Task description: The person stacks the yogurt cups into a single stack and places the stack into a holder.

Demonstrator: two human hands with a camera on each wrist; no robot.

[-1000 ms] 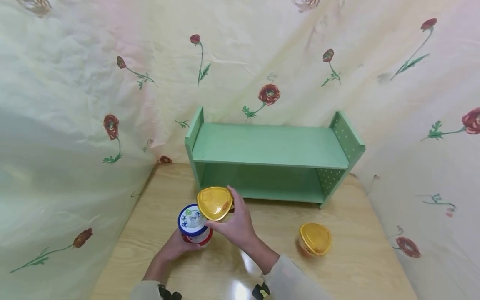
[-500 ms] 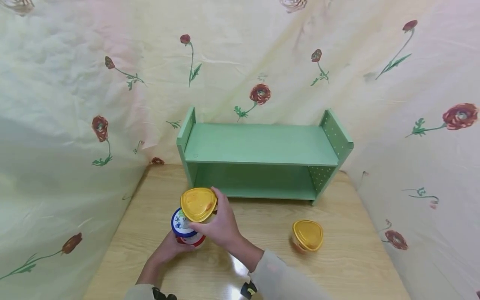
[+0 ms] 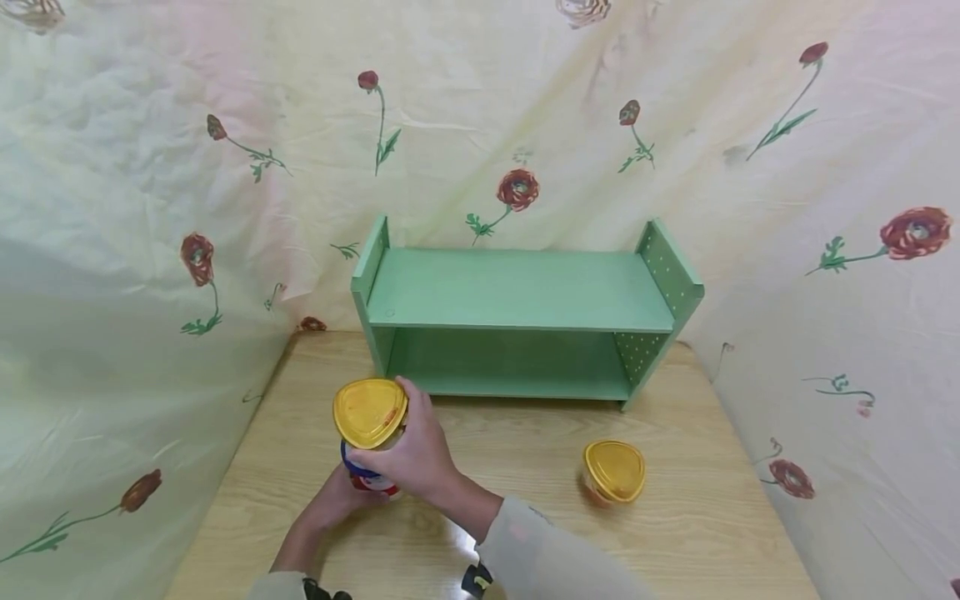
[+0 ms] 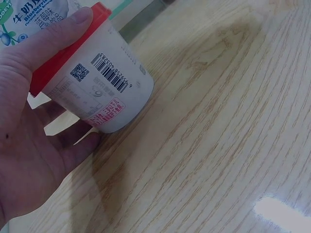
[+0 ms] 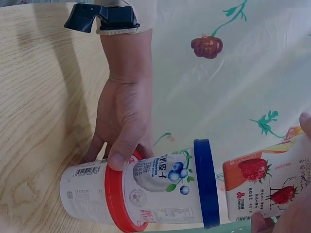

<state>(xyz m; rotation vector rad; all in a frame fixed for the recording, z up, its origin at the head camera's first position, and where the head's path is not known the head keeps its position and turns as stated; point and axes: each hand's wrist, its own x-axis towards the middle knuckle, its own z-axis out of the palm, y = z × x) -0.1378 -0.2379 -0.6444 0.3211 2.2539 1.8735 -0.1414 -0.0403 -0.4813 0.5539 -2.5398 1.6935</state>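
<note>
My left hand (image 3: 330, 504) grips a white tub with a red lid (image 5: 87, 191) low at the table, its thumb along the red rim. Upright on that lid stands a blueberry yogurt tub with a blue rim (image 5: 165, 189). My right hand (image 3: 423, 454) holds a strawberry-printed yogurt tub with a yellow lid (image 3: 370, 412) over the blue lid. In the right wrist view a narrow gap shows between this tub's base and the blue lid. From the head, the yellow-lidded tub and right hand hide much of the two tubs below.
A second yellow-lidded tub (image 3: 615, 471) stands on the wooden table (image 3: 525, 500) to the right. Behind the hands is a green two-level shelf (image 3: 517, 287). Flower-printed cloth (image 3: 450, 125) hangs round the back and sides.
My right hand has carried the yellow-lidded tub leftward until it covers most of the blue lid. The left hand keeps its grip on the lower tub. The head view shifted slightly.
</note>
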